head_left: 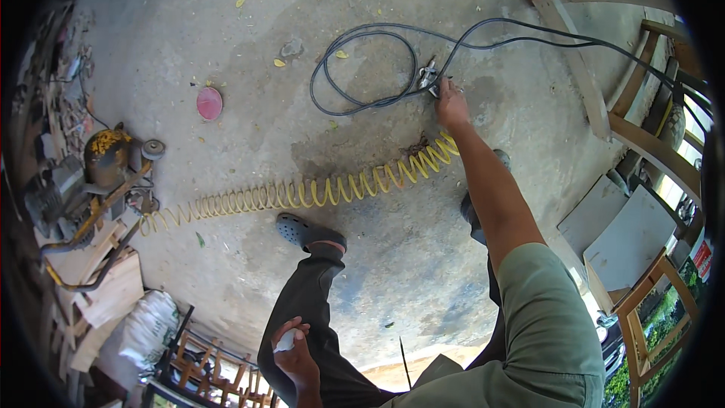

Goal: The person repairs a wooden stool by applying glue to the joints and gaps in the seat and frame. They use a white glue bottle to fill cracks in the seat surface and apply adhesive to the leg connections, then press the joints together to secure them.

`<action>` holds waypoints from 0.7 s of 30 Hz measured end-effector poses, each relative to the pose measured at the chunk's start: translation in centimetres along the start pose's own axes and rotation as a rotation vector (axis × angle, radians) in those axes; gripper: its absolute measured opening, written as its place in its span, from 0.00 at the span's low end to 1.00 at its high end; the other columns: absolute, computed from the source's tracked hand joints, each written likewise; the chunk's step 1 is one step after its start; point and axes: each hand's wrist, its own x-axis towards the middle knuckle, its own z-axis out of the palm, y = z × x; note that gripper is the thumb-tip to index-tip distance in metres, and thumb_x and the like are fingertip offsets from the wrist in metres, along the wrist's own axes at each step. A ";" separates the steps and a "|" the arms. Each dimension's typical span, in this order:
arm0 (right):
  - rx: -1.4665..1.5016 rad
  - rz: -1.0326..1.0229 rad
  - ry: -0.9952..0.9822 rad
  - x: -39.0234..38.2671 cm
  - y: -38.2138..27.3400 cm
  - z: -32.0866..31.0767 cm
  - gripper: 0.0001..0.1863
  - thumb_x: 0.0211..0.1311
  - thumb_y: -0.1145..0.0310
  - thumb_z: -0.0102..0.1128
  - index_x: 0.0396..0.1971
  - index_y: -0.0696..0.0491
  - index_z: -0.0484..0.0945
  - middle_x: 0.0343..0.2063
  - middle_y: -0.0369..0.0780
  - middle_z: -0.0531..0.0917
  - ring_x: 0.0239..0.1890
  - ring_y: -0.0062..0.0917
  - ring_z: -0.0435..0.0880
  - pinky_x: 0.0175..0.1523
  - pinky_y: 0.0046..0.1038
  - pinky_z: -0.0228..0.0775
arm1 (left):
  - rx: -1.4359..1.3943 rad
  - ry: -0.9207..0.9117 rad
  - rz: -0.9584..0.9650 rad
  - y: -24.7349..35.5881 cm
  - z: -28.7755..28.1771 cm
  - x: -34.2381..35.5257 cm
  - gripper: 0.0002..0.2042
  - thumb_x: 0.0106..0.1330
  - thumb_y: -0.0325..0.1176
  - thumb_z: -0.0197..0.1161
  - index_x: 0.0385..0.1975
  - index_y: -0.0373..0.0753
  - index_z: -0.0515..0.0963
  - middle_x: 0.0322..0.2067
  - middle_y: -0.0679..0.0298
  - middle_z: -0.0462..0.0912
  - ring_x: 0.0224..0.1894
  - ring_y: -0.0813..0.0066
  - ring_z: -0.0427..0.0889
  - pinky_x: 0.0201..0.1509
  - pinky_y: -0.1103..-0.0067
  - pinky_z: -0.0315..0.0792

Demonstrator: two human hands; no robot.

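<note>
My right arm stretches forward, and my right hand (453, 106) is closed on a small silver metal tool (428, 75) low over the concrete floor. It looks like an air spray gun, but the fingers hide part of it. A yellow coiled air hose (332, 192) runs up from the left to just below my right wrist. Beside the tool lies a loop of dark cable (325, 68). Down by my left thigh, my left hand (297, 359) is closed around a small white object (286, 340), mostly covered by the fingers.
An old yellow compressor (108, 153) stands at the left, near wood offcuts (113, 287) and a white sack (149, 325). A pink round lid or dish (209, 103) sits on the floor. Wooden frames (578, 68) and pale boards (630, 234) line the right side.
</note>
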 end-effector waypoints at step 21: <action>0.927 1.032 1.657 -52.0 11.0 -46.0 0.24 0.67 0.49 0.61 0.46 0.57 0.75 0.26 0.41 0.77 0.32 0.32 0.82 0.40 0.35 0.73 | -0.002 -0.375 0.686 30.6 -10.3 -11.8 0.13 0.74 0.32 0.56 0.50 0.30 0.72 0.46 0.56 0.81 0.37 0.70 0.80 0.44 0.75 0.75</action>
